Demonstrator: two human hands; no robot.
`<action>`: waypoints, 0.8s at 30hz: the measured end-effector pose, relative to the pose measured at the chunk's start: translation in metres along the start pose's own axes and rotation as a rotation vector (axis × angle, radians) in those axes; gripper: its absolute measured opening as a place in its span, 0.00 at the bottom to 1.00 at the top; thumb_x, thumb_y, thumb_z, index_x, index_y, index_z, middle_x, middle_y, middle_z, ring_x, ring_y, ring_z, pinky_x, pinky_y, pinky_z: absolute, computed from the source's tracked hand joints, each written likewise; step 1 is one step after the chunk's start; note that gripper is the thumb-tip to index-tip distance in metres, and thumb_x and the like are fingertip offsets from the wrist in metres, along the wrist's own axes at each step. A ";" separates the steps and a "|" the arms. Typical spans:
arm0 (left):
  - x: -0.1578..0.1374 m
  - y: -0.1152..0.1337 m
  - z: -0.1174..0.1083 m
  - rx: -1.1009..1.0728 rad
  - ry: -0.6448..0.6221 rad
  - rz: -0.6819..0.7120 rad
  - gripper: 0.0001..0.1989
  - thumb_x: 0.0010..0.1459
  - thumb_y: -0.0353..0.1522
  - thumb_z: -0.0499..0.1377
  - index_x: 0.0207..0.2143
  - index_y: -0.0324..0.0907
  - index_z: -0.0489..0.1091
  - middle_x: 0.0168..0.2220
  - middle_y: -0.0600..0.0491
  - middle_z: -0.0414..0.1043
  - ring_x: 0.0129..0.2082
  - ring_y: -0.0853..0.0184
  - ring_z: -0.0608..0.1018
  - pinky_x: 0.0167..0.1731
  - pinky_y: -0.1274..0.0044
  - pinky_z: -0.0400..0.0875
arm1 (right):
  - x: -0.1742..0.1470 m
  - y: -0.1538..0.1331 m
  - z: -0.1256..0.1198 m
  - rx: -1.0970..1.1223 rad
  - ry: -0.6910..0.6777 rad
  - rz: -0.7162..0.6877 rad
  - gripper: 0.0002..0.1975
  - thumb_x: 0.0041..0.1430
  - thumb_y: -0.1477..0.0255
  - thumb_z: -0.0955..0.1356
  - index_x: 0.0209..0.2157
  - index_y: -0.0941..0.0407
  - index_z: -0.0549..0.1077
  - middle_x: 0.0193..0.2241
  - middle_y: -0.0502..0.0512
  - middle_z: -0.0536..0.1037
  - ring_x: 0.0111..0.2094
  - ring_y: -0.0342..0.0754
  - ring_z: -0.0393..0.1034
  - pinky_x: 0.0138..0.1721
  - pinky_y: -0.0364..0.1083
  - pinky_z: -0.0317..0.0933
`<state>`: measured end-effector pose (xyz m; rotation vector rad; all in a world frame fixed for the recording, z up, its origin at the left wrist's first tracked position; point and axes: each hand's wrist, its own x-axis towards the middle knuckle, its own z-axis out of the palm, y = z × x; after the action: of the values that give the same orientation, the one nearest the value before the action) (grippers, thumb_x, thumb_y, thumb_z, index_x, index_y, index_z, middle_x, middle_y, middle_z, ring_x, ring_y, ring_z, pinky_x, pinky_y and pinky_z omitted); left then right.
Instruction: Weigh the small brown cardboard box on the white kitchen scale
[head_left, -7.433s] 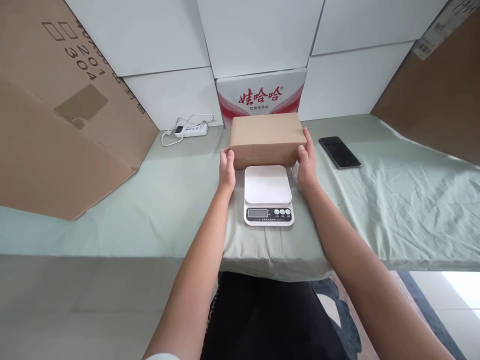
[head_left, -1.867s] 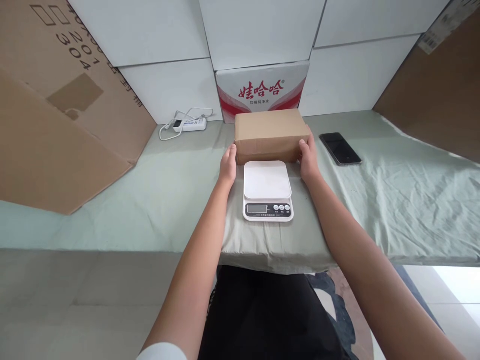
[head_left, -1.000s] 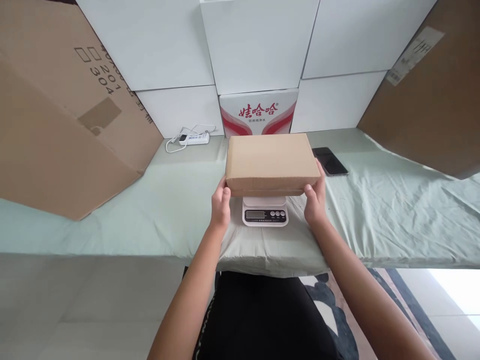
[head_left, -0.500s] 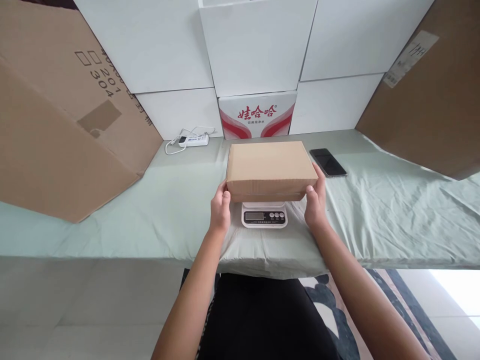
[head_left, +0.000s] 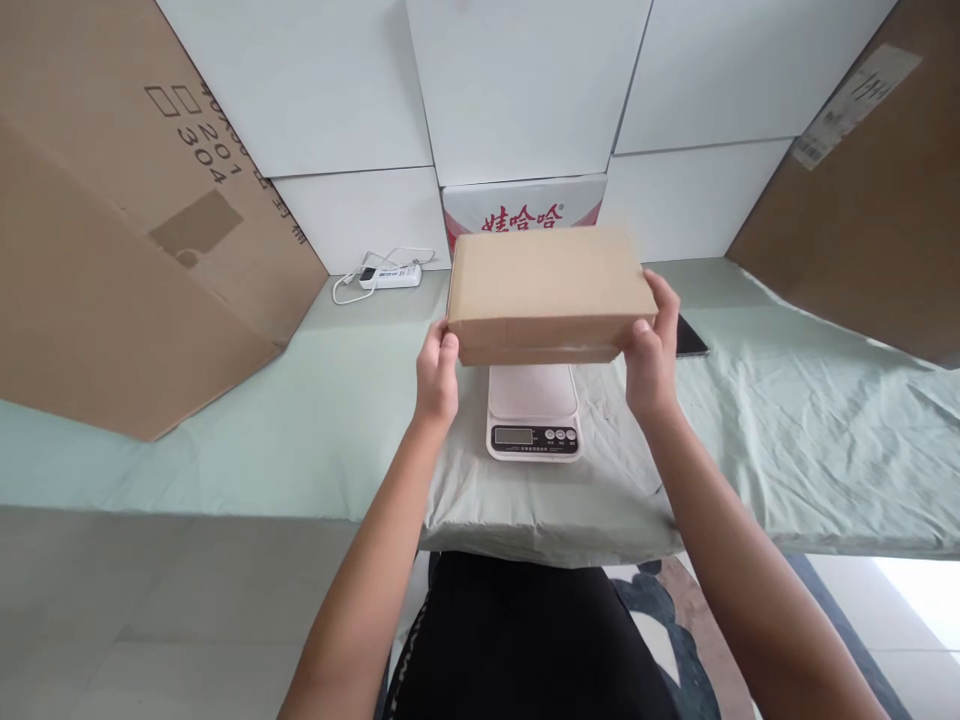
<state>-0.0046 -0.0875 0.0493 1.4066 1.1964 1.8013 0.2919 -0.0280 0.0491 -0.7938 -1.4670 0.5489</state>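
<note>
- gripping the left end of a brown box [head_left: 551,290], the left hand [head_left: 436,375] had its thumb at the front corner, as i saw it.
- the right hand [head_left: 652,355] was closed on the opposite end, the box pinched between both.
- the box was held up, its lower front edge hiding the rear of the white scale [head_left: 534,440].
- i saw green cloth [head_left: 360,400] between the left hand and the left carton [head_left: 112,250], and between the scale and the table's front edge.
- the phone [head_left: 691,338] sat just beyond the right hand, partly covered.
- i read "201" and "304" on the left carton, and red "娃哈哈" on the white carton [head_left: 457,212] behind.
- the scale's button labels were too small for me.
</note>
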 end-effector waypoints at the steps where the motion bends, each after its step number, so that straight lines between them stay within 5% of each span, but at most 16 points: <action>1: 0.012 -0.004 0.003 -0.007 -0.007 -0.010 0.36 0.67 0.68 0.58 0.51 0.47 0.77 0.54 0.46 0.84 0.59 0.52 0.84 0.60 0.66 0.78 | 0.013 0.006 0.003 -0.014 -0.013 -0.018 0.41 0.66 0.34 0.68 0.75 0.34 0.64 0.72 0.55 0.73 0.76 0.74 0.66 0.75 0.77 0.66; 5: 0.049 -0.034 0.019 -0.018 0.016 -0.088 0.38 0.65 0.71 0.58 0.46 0.46 0.74 0.49 0.46 0.82 0.56 0.55 0.83 0.57 0.67 0.77 | 0.044 0.044 0.024 -0.029 -0.011 -0.027 0.45 0.66 0.32 0.66 0.76 0.39 0.63 0.73 0.58 0.72 0.76 0.72 0.64 0.79 0.76 0.59; 11: 0.058 -0.079 0.026 -0.019 0.026 -0.146 0.38 0.65 0.70 0.58 0.52 0.47 0.74 0.58 0.43 0.82 0.63 0.53 0.82 0.66 0.63 0.75 | 0.033 0.097 0.040 0.025 0.006 0.074 0.47 0.64 0.36 0.69 0.76 0.43 0.62 0.75 0.60 0.69 0.79 0.69 0.61 0.81 0.75 0.57; 24: 0.052 -0.083 0.024 0.056 -0.026 -0.271 0.39 0.68 0.67 0.58 0.60 0.46 0.74 0.67 0.41 0.81 0.71 0.48 0.80 0.75 0.58 0.71 | 0.028 0.112 0.035 0.066 0.012 0.213 0.46 0.62 0.39 0.71 0.75 0.44 0.63 0.71 0.60 0.74 0.75 0.70 0.67 0.80 0.77 0.58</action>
<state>-0.0047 0.0006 0.0007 1.2267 1.3609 1.5690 0.2744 0.0697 -0.0191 -0.9058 -1.3549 0.7484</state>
